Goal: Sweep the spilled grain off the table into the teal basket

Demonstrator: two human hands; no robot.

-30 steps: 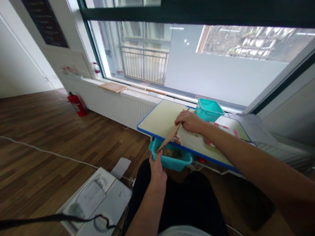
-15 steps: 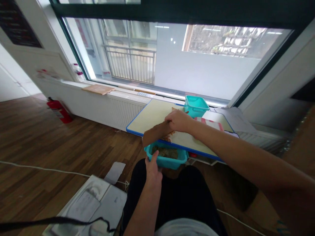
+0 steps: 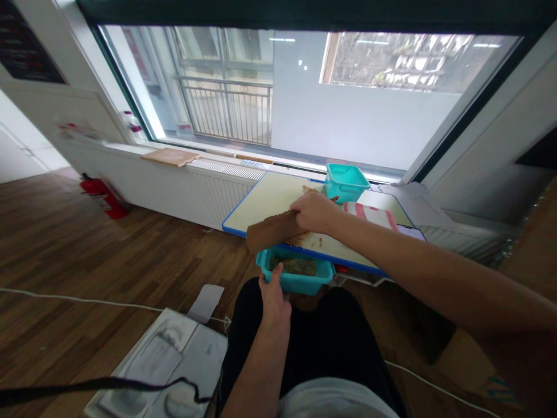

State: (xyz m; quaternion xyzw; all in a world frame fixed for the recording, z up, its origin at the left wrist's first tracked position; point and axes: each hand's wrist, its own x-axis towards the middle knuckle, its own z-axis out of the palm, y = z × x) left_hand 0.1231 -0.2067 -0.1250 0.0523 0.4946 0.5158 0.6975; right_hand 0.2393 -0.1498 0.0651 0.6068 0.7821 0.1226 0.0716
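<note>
**Teal tub (image 3: pixel 304 283) at the board edge, brown scraper (image 3: pixel 272 230) levelled**

We note that the scraper has swung from a steep tilt to nearly flat and now juts past the blue edge of the cutting board (image 3: pixel 265 203), above the tub. Our right hand (image 3: pixel 315 212) clamps it, with brown crumbs (image 3: pixel 302 239) just beside it on the board. Our left hand (image 3: pixel 274 296) grips the tub's near rim, below and apart from the right. Grainy material (image 3: pixel 296 266) lies inside the tub.

The cream cutting board (image 3: pixel 265 203) has a blue edge, with a teal plastic tub (image 3: pixel 302 280) of brownish-green grain (image 3: pixel 293 266) just below it, a brown scraper (image 3: pixel 272 230) over that edge, a second teal tub (image 3: pixel 346 182) beyond it, and a red-and-white striped cloth (image 3: pixel 372 215) on it.
</note>
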